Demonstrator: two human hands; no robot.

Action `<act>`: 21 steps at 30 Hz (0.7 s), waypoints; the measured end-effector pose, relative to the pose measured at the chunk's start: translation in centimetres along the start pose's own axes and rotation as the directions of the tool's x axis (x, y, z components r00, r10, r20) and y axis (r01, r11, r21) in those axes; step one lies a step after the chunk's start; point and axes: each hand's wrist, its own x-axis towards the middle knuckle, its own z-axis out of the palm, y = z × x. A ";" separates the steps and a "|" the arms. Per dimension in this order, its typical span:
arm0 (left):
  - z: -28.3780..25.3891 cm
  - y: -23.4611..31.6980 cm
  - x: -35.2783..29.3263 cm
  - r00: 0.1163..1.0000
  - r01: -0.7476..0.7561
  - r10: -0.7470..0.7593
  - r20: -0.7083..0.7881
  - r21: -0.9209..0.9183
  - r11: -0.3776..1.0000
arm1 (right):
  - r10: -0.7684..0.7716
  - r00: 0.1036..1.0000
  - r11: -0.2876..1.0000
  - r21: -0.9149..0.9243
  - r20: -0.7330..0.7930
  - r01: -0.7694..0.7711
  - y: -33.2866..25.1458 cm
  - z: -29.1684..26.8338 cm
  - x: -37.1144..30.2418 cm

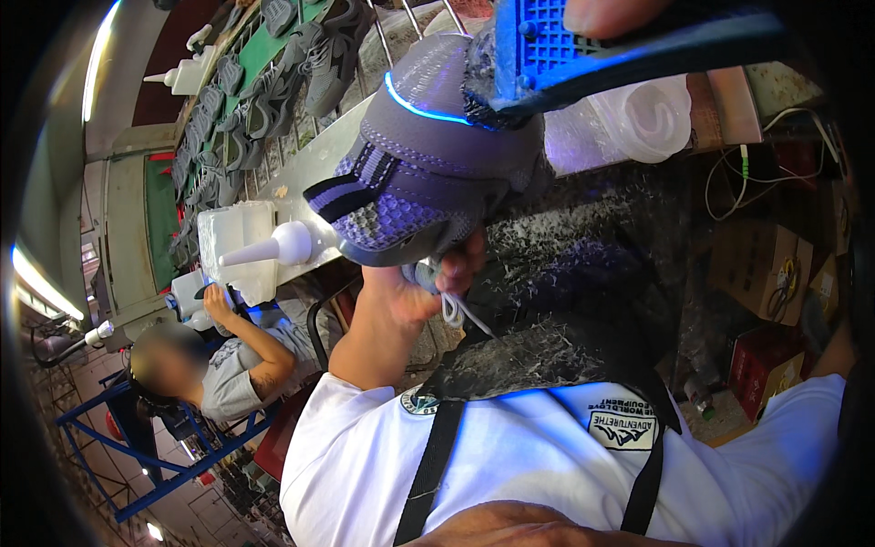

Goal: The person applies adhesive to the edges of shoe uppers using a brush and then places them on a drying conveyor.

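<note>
My left hand (410, 290) holds a grey shoe (433, 169) from below, its fingers curled round the part with the pale lace. The shoe is tilted, with a textured knit panel and black-and-purple striped pull tab toward the left. A bright blue line glows along its side. Against the upper right of the shoe rests a blue plastic brush (583, 59) with a grid-patterned block and dark, matted bristles. Only a fingertip of my right hand (615, 14) shows, pressed on the brush at the top edge; its other fingers are out of view.
Beyond the shoe stand a white nozzle bottle (287, 243) and a translucent tub (237, 232). A rack of grey shoes (246, 100) runs along the left. Clear plastic wrap (643, 118) lies right. A co-worker (237, 365) sits at left. Cardboard boxes (761, 269) stand at right.
</note>
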 end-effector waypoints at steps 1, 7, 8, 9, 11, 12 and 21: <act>-0.2 -0.3 -0.1 0.999 0.027 -0.027 0.031 -0.026 0.999 | -0.006 1.000 1.000 0.007 0.008 0.006 0.2 -0.1 0.2; -0.6 -2.3 -0.1 0.966 0.178 -0.134 0.223 -0.189 0.966 | -0.009 1.000 0.999 0.032 0.024 0.009 0.4 -0.6 0.7; -0.5 -2.6 -0.2 0.966 0.198 -0.153 0.210 -0.214 0.957 | -0.015 0.999 0.999 0.043 0.028 0.014 0.6 -0.7 0.8; -0.6 -2.9 -0.4 0.960 0.216 -0.162 0.230 -0.235 0.948 | -0.033 0.999 0.998 0.047 0.036 0.031 0.9 -0.7 1.0; -0.8 -3.5 -0.3 0.945 0.256 -0.181 0.272 -0.275 0.927 | -0.054 0.997 0.996 0.075 0.049 0.051 1.4 -0.7 1.5; -1.0 -3.7 -0.2 0.941 0.269 -0.192 0.277 -0.276 0.923 | -0.064 0.997 0.994 0.088 0.053 0.060 1.5 -0.8 1.6; -2.2 -5.2 1.2 0.856 0.434 -0.276 0.436 -0.318 0.843 | -0.183 0.980 0.949 0.275 0.077 0.156 3.9 -2.1 3.8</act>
